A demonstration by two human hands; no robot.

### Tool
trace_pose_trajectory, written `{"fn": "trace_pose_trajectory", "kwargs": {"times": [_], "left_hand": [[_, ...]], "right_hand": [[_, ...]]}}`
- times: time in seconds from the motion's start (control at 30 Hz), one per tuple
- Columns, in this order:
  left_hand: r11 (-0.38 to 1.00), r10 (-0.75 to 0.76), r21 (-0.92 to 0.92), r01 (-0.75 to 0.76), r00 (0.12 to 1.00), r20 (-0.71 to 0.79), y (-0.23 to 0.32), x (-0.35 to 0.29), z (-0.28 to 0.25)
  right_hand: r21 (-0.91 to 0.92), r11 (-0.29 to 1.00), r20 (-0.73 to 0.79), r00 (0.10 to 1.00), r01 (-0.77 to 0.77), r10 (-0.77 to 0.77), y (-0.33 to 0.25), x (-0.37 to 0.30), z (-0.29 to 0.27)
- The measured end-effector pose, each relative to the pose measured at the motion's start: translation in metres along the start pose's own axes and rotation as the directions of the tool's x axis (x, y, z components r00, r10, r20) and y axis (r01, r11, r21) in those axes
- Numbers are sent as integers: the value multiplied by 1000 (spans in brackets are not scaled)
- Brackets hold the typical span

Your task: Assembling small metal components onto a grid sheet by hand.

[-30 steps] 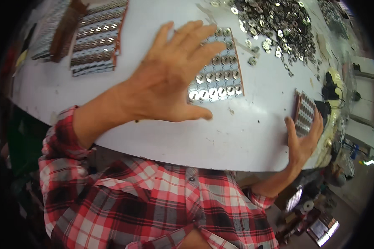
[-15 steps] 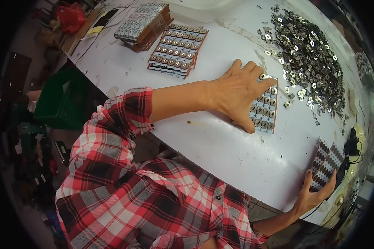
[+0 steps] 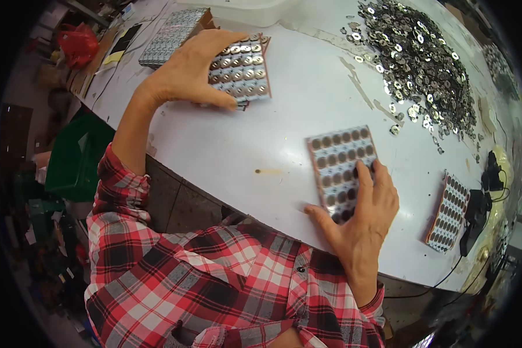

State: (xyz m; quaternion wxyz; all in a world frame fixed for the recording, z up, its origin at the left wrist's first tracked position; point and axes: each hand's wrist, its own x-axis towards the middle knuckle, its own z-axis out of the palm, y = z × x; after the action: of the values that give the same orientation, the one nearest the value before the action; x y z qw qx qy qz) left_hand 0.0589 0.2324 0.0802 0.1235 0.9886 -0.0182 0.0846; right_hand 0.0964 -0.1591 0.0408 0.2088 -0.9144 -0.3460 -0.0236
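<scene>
My left hand [image 3: 194,66], thumb and fingers curved round the edges, grips a circuit board panel [image 3: 243,72] bearing rows of shiny metal discs. It is over the small stack of similar panels at the far left, most of which is hidden beneath it. In the middle of the table, my right hand [image 3: 362,211] holds another panel [image 3: 336,156], pale with rows of dark round spots. Its thumb reaches past the near left edge while the fingers lie on the right side. This panel is slightly blurred, so whether it touches the table I cannot tell.
A heap of loose metal discs [image 3: 426,72] spreads over the far right. Spotted panels [image 3: 448,214] lie at the right beside a black device with cables [image 3: 475,220]. A taller panel stack [image 3: 168,43] stands far left. A green bin [image 3: 78,156] is beyond the table's left edge.
My left hand has carried the disc-covered panel from mid-table left to the small stack. My right hand has brought a spotted panel from the right side to the middle.
</scene>
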Motion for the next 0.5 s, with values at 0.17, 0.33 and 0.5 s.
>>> {"fn": "trace_pose_trajectory", "kwargs": {"times": [0.17, 0.33, 0.5], "left_hand": [[984, 137, 112, -140, 990, 32, -26, -6, -6], [996, 80, 50, -76, 995, -66, -14, 7, 4], [985, 130, 119, -125, 991, -33, 0, 25, 29]], "right_hand": [[230, 971, -26, 998, 57, -52, 1, 8, -5], [183, 978, -130, 988, 103, -80, 48, 39, -19], [233, 972, -76, 996, -27, 46, 83, 83, -13]]}}
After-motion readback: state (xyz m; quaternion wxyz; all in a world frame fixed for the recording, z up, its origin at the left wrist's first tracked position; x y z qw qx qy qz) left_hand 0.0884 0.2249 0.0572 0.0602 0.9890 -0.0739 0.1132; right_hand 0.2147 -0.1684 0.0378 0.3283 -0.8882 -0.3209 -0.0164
